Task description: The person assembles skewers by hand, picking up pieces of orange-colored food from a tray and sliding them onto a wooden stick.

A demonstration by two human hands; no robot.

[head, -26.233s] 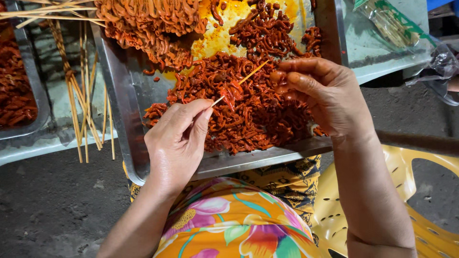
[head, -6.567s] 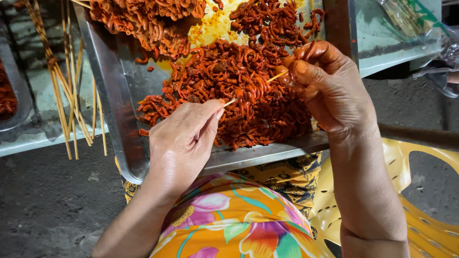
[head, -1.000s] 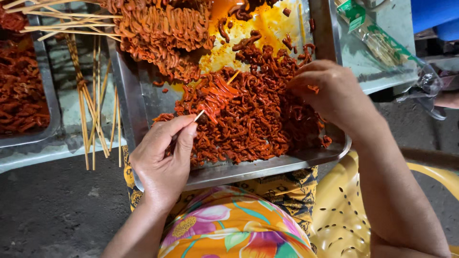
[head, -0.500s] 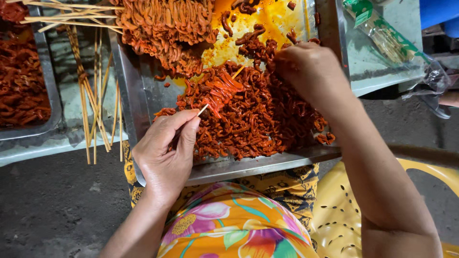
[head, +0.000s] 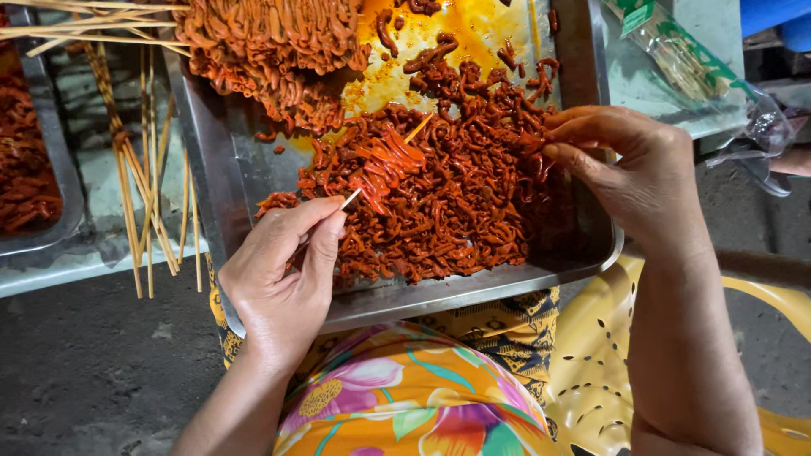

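The bamboo skewer (head: 384, 165), half loaded with red marinated strips (head: 439, 211), lies over the heap in the steel tray (head: 473, 291). The left hand (head: 283, 270) pinches its bare end; the right hand (head: 629, 169) closes on a strip beyond the tip. Greasy fingers could slip and the point prick. Half a second ago, that right hand was higher up the tray.

The metal tray (head: 473, 291) is cut off at the top edge, and its far heap of marinated strips (head: 270, 42) with it. A second tray (head: 38, 169) leaves at the left edge. The skewer (head: 380, 173) is mostly buried under threaded strips. The right hand (head: 634, 181) covers its own fingertips, so its grip is unclear.
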